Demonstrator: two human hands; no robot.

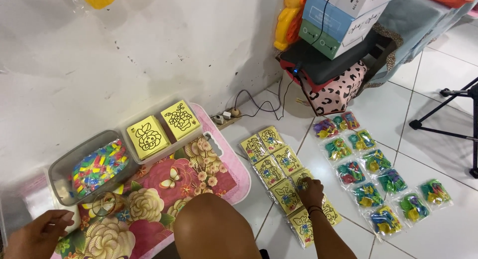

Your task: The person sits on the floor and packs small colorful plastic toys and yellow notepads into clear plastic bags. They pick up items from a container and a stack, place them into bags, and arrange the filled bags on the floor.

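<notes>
Yellow card packets (pixel 279 172) run diagonally from wall toward knee; right hand (pixel 312 192) rests fingers-down on one, grip unclear.

Lighting: bright, even, diffuse daylight-type; source seems to sit to the right, since the white floor tiles (pixel 438 154) are brightest there. White wall (pixel 149 45) shows soft grey shadows at upper left and behind the clear bins (pixel 64 164). Shadows soft-edged, none harsh. Mild sheen on the plastic-wrapped yellow cards (pixel 279 164) and toy packets (pixel 378 184); no blown highlights. Focus acceptable at centre; slight softness at lower left near the left hand (pixel 40 234). Wide-angle bowing visible in tile lines at frame edges. Colours saturated.
</notes>
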